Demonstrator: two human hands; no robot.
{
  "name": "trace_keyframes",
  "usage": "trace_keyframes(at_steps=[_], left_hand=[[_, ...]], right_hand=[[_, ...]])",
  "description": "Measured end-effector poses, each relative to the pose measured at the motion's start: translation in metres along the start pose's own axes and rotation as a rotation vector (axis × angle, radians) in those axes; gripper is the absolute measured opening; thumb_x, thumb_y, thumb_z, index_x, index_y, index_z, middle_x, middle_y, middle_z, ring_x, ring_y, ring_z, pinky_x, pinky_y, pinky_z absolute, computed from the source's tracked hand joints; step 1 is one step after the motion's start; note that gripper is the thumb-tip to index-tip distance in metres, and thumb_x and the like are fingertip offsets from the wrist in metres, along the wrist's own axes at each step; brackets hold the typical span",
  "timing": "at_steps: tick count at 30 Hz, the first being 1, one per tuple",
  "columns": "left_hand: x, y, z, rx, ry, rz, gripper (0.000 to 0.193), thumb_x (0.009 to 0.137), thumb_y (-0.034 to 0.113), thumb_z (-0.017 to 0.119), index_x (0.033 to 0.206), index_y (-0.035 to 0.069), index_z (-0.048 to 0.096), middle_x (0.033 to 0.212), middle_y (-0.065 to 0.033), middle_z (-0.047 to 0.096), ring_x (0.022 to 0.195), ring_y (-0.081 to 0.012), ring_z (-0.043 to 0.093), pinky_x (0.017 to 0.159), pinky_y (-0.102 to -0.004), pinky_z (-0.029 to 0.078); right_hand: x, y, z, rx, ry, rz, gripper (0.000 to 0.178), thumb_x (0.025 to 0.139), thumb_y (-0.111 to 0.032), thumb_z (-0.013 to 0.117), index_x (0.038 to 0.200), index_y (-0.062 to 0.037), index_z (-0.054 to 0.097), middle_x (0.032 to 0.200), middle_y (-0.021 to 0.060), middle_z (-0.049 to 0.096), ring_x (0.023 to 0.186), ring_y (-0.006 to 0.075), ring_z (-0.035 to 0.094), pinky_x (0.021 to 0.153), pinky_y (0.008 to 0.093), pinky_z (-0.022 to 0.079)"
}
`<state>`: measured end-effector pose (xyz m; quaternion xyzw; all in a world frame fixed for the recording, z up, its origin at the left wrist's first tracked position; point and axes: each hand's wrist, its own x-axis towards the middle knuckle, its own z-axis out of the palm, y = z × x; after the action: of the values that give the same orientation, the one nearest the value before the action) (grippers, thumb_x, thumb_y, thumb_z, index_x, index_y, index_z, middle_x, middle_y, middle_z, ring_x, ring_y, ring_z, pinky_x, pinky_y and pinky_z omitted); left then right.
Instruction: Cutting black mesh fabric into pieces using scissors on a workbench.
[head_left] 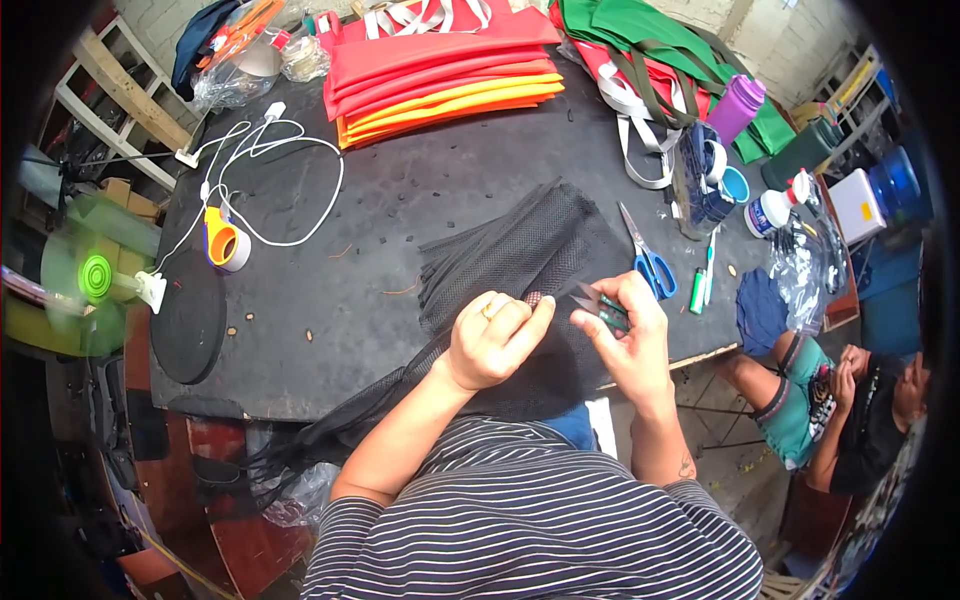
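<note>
Black mesh fabric (pixel 515 232) lies bunched on the dark table in front of me and trails off its near edge to the left. My left hand (pixel 492 345), with a ring on one finger, is closed in a pinch on this mesh. A small reddish checked bit (pixel 534 298) shows by its fingertips; I cannot make out what it is. In my right hand (pixel 638 345) is a pair of green-handled thread snips (pixel 588 299), gripped with its pointed blades toward the left hand. Blue-handled scissors (pixel 652 270) lie just beyond the right hand.
Folded red and orange cloth (pixel 440 75) is stacked at the back. A tape roll (pixel 229 247), a white cable (pixel 340 190) and a fan (pixel 96 276) are at left. A green lighter (pixel 697 291) and a spray bottle (pixel 775 210) stand right. Another person (pixel 850 410) sits at lower right.
</note>
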<state>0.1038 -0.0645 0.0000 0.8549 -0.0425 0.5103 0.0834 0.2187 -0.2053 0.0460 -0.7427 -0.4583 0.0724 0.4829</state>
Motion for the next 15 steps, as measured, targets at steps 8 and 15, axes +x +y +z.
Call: trace_keyframes(at_steps=[8,15], left_hand=[[-0.001,0.0,0.0,0.023,-0.014,0.011,0.031,0.056,-0.001,0.065,0.087,-0.001,0.067,0.065,-0.0003,0.043,0.047,-0.0121,0.044,0.044,-0.0253,0.036],[0.002,0.001,0.003,0.023,0.018,0.023,0.022,0.062,0.001,0.063,0.083,-0.003,0.064,0.06,-0.0015,0.044,0.046,-0.0122,0.044,0.043,-0.0245,0.034]], right_hand=[[-0.002,-0.005,0.001,-0.116,-0.016,0.064,0.025,0.072,-0.016,0.07,0.089,-0.0004,0.061,0.072,0.0083,0.053,0.065,0.0196,0.055,0.059,0.0288,0.044],[-0.003,0.003,0.01,-0.189,0.068,-0.002,0.025,0.068,-0.016,0.072,0.084,0.0003,0.062,0.068,0.0087,0.053,0.063,0.023,0.052,0.058,0.0324,0.043]])
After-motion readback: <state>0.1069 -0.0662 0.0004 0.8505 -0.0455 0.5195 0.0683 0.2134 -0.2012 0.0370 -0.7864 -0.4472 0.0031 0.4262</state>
